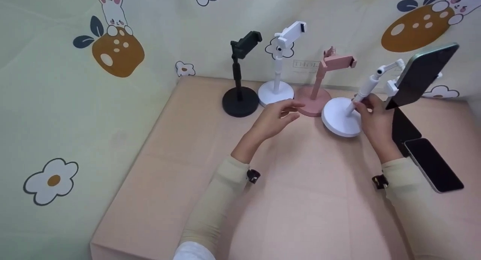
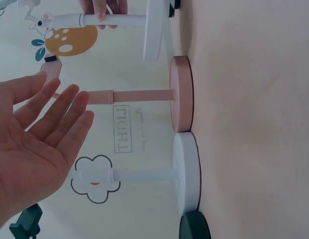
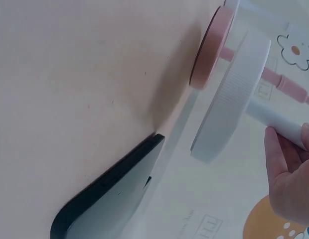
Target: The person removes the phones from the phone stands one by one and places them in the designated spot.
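Observation:
My right hand [image 1: 377, 121] grips the pole of a white phone stand [image 1: 341, 117], whose base is tilted and raised off the table in the right wrist view [image 3: 234, 99]. A phone [image 1: 424, 74] is clamped in that stand's holder. My left hand [image 1: 274, 119] hovers in front of the pink phone stand [image 1: 315, 100], fingers extended and slightly bent, holding nothing; in the left wrist view its palm [image 2: 40, 144] is empty. Left of the pink stand are another white phone stand [image 1: 276, 92] and a black phone stand [image 1: 240, 102], both upright.
A phone [image 1: 434, 165] lies face up at the right, touching or overlapping a dark flat device [image 1: 404, 128] partly hidden behind my right hand. Behind the stands hangs a patterned cloth [image 1: 240, 19]. The pink-covered table [image 1: 300, 207] has its left edge in view.

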The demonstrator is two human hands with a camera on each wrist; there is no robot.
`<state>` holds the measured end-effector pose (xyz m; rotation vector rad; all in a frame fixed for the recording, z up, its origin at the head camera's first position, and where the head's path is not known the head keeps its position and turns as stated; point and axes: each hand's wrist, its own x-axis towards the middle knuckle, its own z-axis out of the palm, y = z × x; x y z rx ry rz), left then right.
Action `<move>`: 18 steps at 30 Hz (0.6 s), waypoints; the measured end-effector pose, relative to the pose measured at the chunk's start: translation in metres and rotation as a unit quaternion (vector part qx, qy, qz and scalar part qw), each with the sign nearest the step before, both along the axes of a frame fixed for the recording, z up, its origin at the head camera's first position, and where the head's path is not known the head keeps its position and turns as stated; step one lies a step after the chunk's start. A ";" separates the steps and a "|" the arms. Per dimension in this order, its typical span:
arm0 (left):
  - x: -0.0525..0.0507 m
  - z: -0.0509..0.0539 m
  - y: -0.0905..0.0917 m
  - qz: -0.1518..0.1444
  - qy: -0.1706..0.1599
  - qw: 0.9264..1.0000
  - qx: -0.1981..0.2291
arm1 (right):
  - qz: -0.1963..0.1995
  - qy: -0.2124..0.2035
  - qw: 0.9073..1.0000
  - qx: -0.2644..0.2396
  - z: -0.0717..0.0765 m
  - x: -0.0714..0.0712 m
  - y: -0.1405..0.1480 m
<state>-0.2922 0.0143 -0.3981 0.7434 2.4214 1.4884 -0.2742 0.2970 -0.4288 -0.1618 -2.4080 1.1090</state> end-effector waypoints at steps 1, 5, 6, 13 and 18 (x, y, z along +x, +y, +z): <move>0.000 0.000 0.000 0.000 0.002 1.000 0.000 | 0.006 0.002 1.000 0.003 0.000 0.002 -0.002; 0.002 0.002 -0.001 0.003 0.007 1.000 -0.005 | 0.037 0.014 0.999 0.019 -0.001 0.008 -0.011; 0.003 0.003 -0.002 0.004 0.007 1.000 -0.006 | 0.043 0.014 0.999 0.024 -0.001 0.010 -0.013; 0.005 0.004 -0.002 -0.003 0.015 1.000 0.004 | 0.083 0.009 0.995 0.047 -0.002 0.015 -0.029; 0.007 0.006 -0.002 -0.007 0.012 1.000 0.012 | 0.104 0.013 0.994 0.030 -0.006 0.014 -0.041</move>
